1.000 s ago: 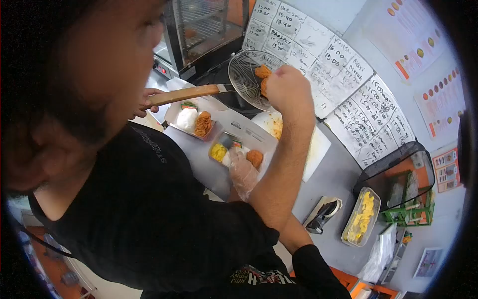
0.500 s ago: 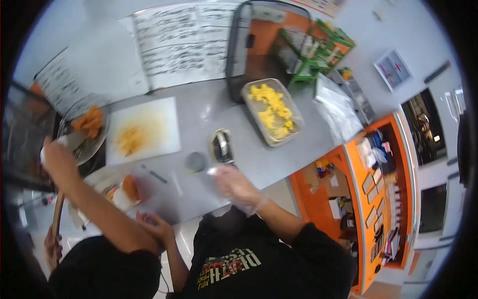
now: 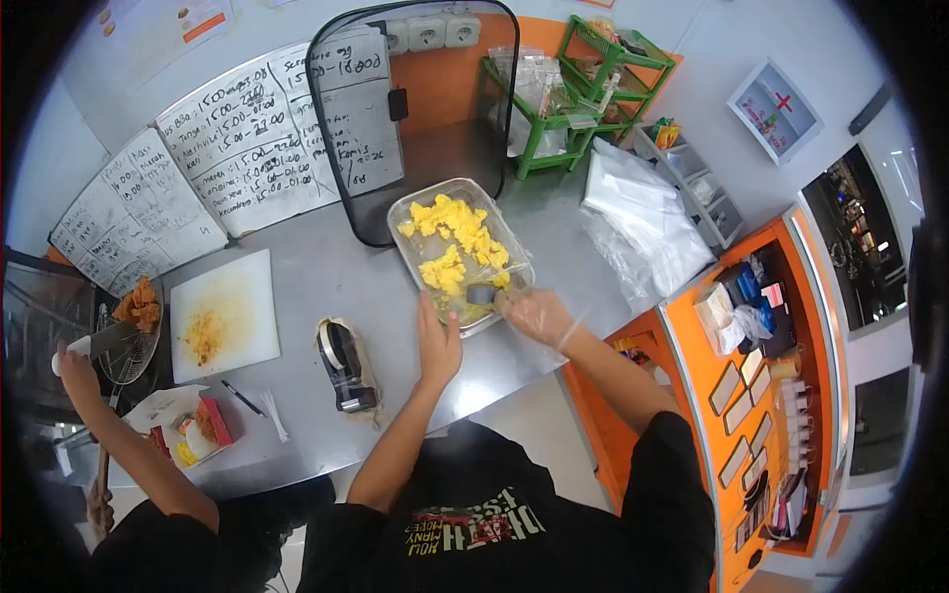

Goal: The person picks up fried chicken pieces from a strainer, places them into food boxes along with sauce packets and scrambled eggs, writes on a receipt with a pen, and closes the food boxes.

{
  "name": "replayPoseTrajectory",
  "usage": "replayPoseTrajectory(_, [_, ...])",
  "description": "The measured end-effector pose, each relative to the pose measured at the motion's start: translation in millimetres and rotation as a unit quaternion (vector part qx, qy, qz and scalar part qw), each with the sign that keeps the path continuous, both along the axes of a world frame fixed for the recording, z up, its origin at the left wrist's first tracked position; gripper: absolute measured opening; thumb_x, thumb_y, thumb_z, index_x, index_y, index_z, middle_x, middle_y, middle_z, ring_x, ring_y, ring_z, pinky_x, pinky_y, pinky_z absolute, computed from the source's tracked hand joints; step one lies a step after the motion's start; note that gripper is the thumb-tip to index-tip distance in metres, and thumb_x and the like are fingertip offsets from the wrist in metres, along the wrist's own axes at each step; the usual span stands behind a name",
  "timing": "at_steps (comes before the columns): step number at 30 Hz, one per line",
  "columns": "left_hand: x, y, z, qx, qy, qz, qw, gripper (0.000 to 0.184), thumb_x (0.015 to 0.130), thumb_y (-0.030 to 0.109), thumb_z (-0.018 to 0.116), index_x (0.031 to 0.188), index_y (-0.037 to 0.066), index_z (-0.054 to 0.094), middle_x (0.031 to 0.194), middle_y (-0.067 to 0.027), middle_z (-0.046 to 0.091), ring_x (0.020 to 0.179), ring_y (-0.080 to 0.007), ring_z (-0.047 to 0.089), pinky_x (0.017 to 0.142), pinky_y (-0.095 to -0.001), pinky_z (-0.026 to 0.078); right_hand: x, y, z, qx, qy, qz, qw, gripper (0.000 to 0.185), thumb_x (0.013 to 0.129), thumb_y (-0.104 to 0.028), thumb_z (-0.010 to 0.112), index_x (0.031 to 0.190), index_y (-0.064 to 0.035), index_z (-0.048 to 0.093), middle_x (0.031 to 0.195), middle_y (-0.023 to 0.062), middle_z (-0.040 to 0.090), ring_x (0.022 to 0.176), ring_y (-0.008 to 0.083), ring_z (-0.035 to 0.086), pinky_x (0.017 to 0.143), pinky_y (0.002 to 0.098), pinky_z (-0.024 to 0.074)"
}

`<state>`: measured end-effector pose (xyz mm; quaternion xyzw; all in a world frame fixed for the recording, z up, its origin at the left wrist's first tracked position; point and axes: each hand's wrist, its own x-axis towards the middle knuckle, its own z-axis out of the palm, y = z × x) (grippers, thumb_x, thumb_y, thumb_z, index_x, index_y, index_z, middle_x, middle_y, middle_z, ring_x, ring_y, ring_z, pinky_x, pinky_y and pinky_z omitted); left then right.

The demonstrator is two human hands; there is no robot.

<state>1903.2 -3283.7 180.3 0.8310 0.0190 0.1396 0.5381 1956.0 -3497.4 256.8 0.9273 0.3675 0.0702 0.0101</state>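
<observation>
A clear rectangular tub holds yellow scrambled egg and stands on the steel counter. My left hand is at the tub's near left edge, its thumb and fingers raised against the rim. My right hand, in a clear plastic glove, is closed around the handle of a small grey scoop. The scoop is inside the tub's near end, beside some egg.
To the left, a co-worker's hand holds a cleaver at a strainer of fried chicken. Also there: a stained cutting board, open food box, black tape dispenser, mesh cover, green rack, plastic bags.
The view has swung right, away from the co-worker. My right hand has moved to the tub with the grey scoop, and my left hand has come to the tub's edge.
</observation>
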Motion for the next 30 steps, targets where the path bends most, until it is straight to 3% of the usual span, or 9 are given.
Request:
replayPoseTrajectory(6, [17,-8,-7,0.054,-0.027,0.046,0.997,0.067,0.096,0.008,0.051,0.153,-0.011,0.022,0.151,-0.0339,0.038,0.138,-0.047,0.04,0.116,-0.0483,0.031,47,-10,-20,0.036,-0.056,0.124,0.99,0.006,0.084,-0.012,0.06,0.087,-0.0065,0.062,0.074,0.0095,0.067,0.061,0.0276,0.07,0.046,0.0421,0.0547])
replayPoseTrajectory(9, [8,-8,-7,0.066,-0.013,0.048,0.997,0.069,0.094,0.007,0.052,0.154,-0.01,0.022,0.149,-0.0338,0.04,0.135,-0.0472,0.044,0.113,-0.0488,0.034,54,17,-25,-0.001,0.019,0.011,1.0,0.014,0.086,-0.011,0.058,0.097,-0.0036,0.065,0.079,0.0137,0.069,0.067,0.0304,0.071,0.052,0.0418,0.0568])
replayPoseTrajectory(14, [15,-5,-11,0.105,-0.034,0.042,0.993,0.071,0.094,0.01,0.055,0.154,-0.01,0.022,0.149,-0.0358,0.04,0.132,-0.0486,0.046,0.111,-0.0503,0.036,72,40,-45,0.057,0.074,0.072,0.993,0.016,0.085,-0.012,0.058,0.095,-0.0031,0.067,0.083,0.0142,0.07,0.073,0.033,0.072,0.06,0.0447,0.058])
replayPoseTrajectory(21, [3,-8,-19,0.185,-0.027,0.001,0.982,0.084,0.097,0.028,0.062,0.155,-0.01,0.016,0.16,-0.0371,0.017,0.14,-0.0528,0.033,0.115,-0.0559,0.027,60,16,-2,0.043,0.197,0.185,0.962,0.014,0.089,-0.012,0.055,0.092,-0.0044,0.067,0.085,0.018,0.069,0.079,0.0349,0.071,0.07,0.0453,0.0567])
replayPoseTrajectory(23, [4,-8,-23,0.194,-0.013,-0.004,0.981,0.086,0.097,0.031,0.063,0.156,-0.009,0.014,0.162,-0.0362,0.012,0.142,-0.052,0.03,0.115,-0.056,0.026,71,18,-10,0.105,0.271,0.209,0.934,0.015,0.089,-0.009,0.055,0.094,-0.0038,0.067,0.086,0.0182,0.069,0.081,0.0366,0.069,0.071,0.045,0.0545])
replayPoseTrajectory(24, [4,-10,-22,0.179,-0.012,-0.001,0.984,0.085,0.097,0.03,0.062,0.156,-0.009,0.015,0.161,-0.036,0.012,0.141,-0.0519,0.031,0.115,-0.056,0.026,80,18,-12,0.146,0.338,0.214,0.904,0.017,0.097,-0.012,0.053,0.094,-0.0024,0.067,0.079,0.0128,0.066,0.076,0.0304,0.067,0.07,0.0404,0.0514])
replayPoseTrajectory(27, [4,-12,-19,0.144,-0.005,0.008,0.989,0.078,0.099,0.029,0.058,0.156,-0.007,0.019,0.162,-0.0353,0.014,0.14,-0.0516,0.033,0.114,-0.0562,0.027,92,10,-3,0.235,0.607,0.061,0.756,0.028,0.103,-0.026,0.058,0.087,-0.0031,0.062,0.08,0.002,0.061,0.079,0.0186,0.063,0.074,0.0353,0.0513])
replayPoseTrajectory(30, [7,-12,-16,0.115,0.002,0.016,0.993,0.07,0.101,0.027,0.055,0.156,-0.005,0.025,0.162,-0.0339,0.016,0.139,-0.051,0.035,0.114,-0.0563,0.028,88,10,-1,0.277,0.698,0.011,0.66,0.029,0.105,-0.029,0.058,0.089,-0.005,0.063,0.08,-0.0044,0.053,0.082,0.012,0.056,0.072,0.0299,0.0472])
